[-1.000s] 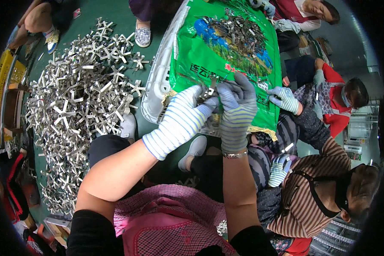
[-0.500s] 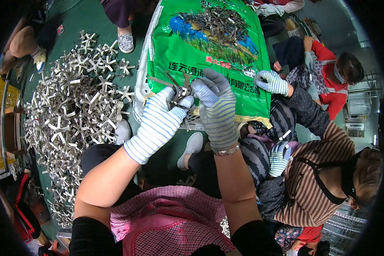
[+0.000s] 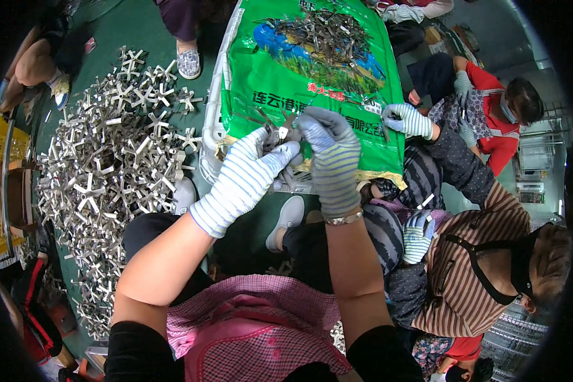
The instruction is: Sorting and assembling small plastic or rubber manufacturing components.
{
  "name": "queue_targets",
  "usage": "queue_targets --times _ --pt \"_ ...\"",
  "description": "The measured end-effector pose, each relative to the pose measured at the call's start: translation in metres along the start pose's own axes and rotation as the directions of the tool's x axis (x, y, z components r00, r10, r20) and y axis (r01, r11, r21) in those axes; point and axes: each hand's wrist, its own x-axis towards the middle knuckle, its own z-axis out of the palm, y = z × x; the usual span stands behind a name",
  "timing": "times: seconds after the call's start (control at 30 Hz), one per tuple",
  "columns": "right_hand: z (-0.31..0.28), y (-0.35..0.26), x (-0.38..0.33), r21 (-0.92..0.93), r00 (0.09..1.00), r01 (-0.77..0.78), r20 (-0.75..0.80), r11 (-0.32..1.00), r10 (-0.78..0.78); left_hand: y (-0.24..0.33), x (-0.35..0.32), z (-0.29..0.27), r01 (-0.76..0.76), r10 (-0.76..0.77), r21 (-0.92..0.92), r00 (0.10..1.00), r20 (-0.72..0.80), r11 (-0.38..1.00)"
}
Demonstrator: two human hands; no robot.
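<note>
My left hand (image 3: 243, 181), in a striped glove, is closed around a metal piece with several arms (image 3: 282, 132), its thumb pressed along the near side. The arms stick out above the fingers. Close on its right, my right hand (image 3: 332, 162), also gloved, has its fingers curled together near the piece. Whatever its fingertips hold, if anything, is hidden. Both hands are over the near edge of a green printed sack (image 3: 239, 73). A heap of thin dark metal strips (image 3: 328, 38) lies on the sack's far part.
A large pile of star-shaped metal pieces (image 3: 118, 165) covers the floor at left. The sack rests over a white plastic crate (image 3: 209, 143). A co-worker's gloved hand (image 3: 409, 121) is at the sack's right edge. Further people sit at right. A yellow crate (image 3: 0, 184) stands far left.
Both hands have shifted slightly to the right with the metal piece, which has turned. My right fingers have moved lower and curl beside it. The co-worker's hand has barely moved.
</note>
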Motion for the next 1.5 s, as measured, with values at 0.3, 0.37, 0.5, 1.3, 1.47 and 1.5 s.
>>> queue_targets --times 0.3,0.37,0.5,1.3,1.47,1.5 --pt "-0.127 -0.043 0.053 -0.973 0.976 0.159 0.18 -0.17 -0.119 0.009 0.013 -0.019 0.142 -0.139 -0.285 0.99 0.031 0.948" --pt "-0.143 -0.038 0.061 -0.863 0.968 0.214 0.249 -0.457 -0.017 0.013 0.012 -0.019 0.156 -0.156 -0.32 0.987 0.026 0.935" --pt "-0.155 -0.028 0.071 -0.706 0.952 0.304 0.245 -0.64 0.182 0.019 0.009 -0.02 0.16 -0.164 -0.457 0.986 0.031 0.875" --pt "0.004 0.008 -0.007 0.005 0.88 -0.272 0.405 0.962 0.247 0.036 0.003 -0.039 0.095 0.111 -0.691 0.962 0.248 0.716" --pt "0.027 0.001 -0.009 0.12 0.936 -0.182 0.327 0.976 0.134 0.029 0.011 -0.041 0.146 0.108 -0.799 0.961 0.255 0.584" --pt "0.021 0.004 -0.008 0.009 0.92 -0.183 0.354 0.983 0.168 0.028 0.012 -0.043 0.161 0.1 -0.825 0.962 0.253 0.542"
